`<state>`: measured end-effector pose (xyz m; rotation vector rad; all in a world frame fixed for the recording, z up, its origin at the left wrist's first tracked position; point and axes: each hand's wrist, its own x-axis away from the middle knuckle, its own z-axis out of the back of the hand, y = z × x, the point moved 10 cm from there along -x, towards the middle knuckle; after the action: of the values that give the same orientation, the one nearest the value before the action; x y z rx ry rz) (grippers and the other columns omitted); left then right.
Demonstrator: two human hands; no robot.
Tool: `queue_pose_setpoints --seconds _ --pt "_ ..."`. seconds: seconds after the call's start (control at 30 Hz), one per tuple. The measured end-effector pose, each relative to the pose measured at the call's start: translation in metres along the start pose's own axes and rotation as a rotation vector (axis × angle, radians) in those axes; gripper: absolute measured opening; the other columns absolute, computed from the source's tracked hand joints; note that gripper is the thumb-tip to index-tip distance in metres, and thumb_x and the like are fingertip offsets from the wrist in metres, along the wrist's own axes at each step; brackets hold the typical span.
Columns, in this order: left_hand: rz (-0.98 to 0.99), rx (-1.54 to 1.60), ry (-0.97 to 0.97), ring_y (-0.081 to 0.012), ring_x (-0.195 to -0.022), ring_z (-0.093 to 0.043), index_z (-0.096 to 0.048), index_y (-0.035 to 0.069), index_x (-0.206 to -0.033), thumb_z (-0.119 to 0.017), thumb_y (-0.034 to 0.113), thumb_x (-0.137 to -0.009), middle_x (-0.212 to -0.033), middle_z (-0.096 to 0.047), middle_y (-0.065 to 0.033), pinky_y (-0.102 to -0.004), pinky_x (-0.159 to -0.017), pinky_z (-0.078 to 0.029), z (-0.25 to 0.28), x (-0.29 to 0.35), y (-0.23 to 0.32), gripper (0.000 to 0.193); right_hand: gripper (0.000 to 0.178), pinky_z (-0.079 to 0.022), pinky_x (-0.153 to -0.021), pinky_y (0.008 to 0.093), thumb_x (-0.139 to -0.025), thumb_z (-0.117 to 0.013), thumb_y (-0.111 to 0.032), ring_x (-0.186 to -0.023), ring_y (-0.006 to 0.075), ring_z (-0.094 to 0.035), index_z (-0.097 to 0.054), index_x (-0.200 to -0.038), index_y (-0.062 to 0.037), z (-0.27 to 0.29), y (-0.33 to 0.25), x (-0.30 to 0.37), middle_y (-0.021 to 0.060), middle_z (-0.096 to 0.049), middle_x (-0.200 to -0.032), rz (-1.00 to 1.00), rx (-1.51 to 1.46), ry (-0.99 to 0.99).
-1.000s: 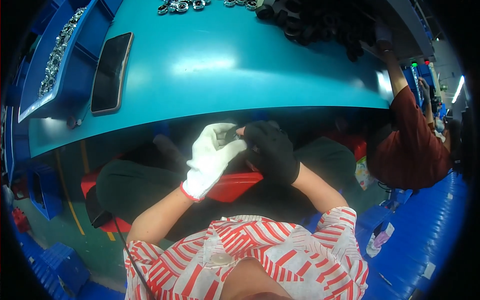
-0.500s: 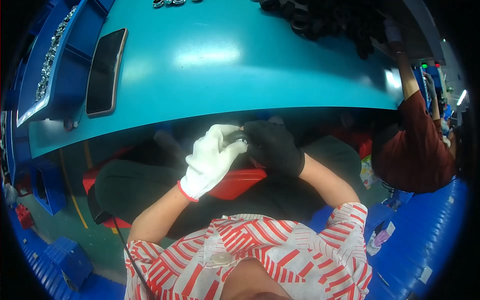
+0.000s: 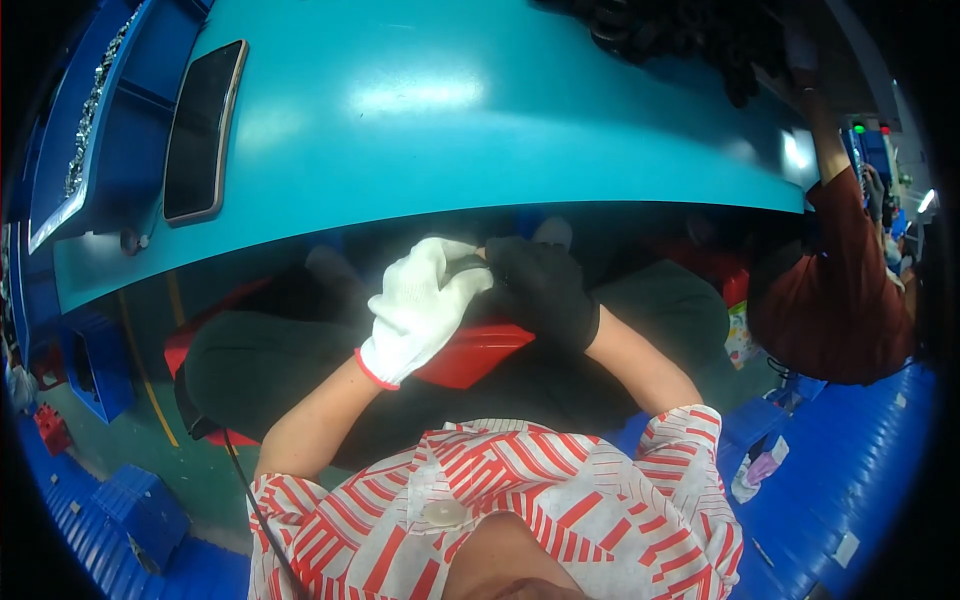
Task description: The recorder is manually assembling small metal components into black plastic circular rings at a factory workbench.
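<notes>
the silver glint seen half a second ago on the small dark rounded piece (image 3: 464,265) is covered now. the left hand in a white knitted glove (image 3: 420,303) pinches it, nearer than the glossy turquoise table (image 3: 400,150); the black-gloved right hand (image 3: 545,290) sits alongside, its grip too dark to tell. the far-right heap of black rings (image 3: 680,35) is cut off.
</notes>
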<state>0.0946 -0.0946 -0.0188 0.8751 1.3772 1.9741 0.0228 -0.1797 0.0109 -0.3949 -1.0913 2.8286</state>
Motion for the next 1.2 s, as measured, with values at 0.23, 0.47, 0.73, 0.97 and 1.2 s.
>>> queue_pose_setpoints --seconds 0.23,0.47,0.73,0.97,1.2 --pt "0.223 0.552 -0.113 -0.0152 -0.067 -0.064 -0.061 -0.007 -0.097 -0.064 0.009 -0.083 -0.081 -0.066 -0.0127 -0.0251 -0.063 -0.052 -0.012 -0.007 -0.019 0.021 0.038 -0.051 -0.069 0.0352 -0.076 -0.071 -0.014 -0.082 0.0308 -0.065 -0.057 -0.11 -0.0025 0.003 0.016 0.001 0.0163 -0.065 -0.095 -0.229 -0.268 0.038" --pt "0.201 0.205 -0.116 -0.0101 -0.065 -0.061 -0.066 -0.003 -0.089 -0.066 0.015 -0.082 -0.074 -0.067 -0.0075 -0.0234 -0.059 -0.045 -0.006 -0.008 -0.035 0.02 0.039 -0.051 -0.068 0.0343 -0.078 -0.07 -0.016 -0.084 0.0295 -0.066 -0.057 -0.112 -0.003 -0.02 0.021 0.007 0.0154 -0.065 -0.096 -0.19 -0.282 -0.164" --pt "0.303 0.406 -0.141 -0.0134 -0.064 -0.06 -0.066 -0.002 -0.089 -0.068 0.021 -0.081 -0.075 -0.066 -0.0092 -0.0269 -0.061 -0.046 -0.025 0.0 -0.047 0.025 0.048 -0.051 -0.06 0.0323 -0.072 -0.075 -0.022 -0.076 0.0241 -0.066 -0.056 -0.114 -0.0088 -0.006 0.016 0.01 0.0107 -0.066 -0.088 -0.136 0.05 0.006" --pt "0.297 0.289 -0.15 -0.0122 -0.074 -0.061 -0.06 -0.008 -0.102 -0.066 0.014 -0.082 -0.083 -0.065 -0.0098 -0.0247 -0.069 -0.051 -0.022 0.002 -0.045 0.031 0.044 -0.05 -0.056 0.0336 -0.068 -0.077 -0.021 -0.068 0.0244 -0.065 -0.058 -0.106 -0.0091 -0.002 -0.004 0.001 0.0084 -0.065 -0.086 0.123 0.071 0.052" --pt "0.173 0.068 -0.07 -0.0204 -0.072 -0.063 -0.065 -0.002 -0.091 -0.068 0.025 -0.08 -0.086 -0.067 -0.0144 -0.0298 -0.065 -0.047 -0.01 -0.005 -0.024 0.029 0.047 -0.05 -0.056 0.034 -0.068 -0.078 -0.022 -0.069 0.0259 -0.065 -0.058 -0.108 -0.009 -0.003 -0.006 0.005 0.0087 -0.066 -0.087 0.094 0.161 0.047"
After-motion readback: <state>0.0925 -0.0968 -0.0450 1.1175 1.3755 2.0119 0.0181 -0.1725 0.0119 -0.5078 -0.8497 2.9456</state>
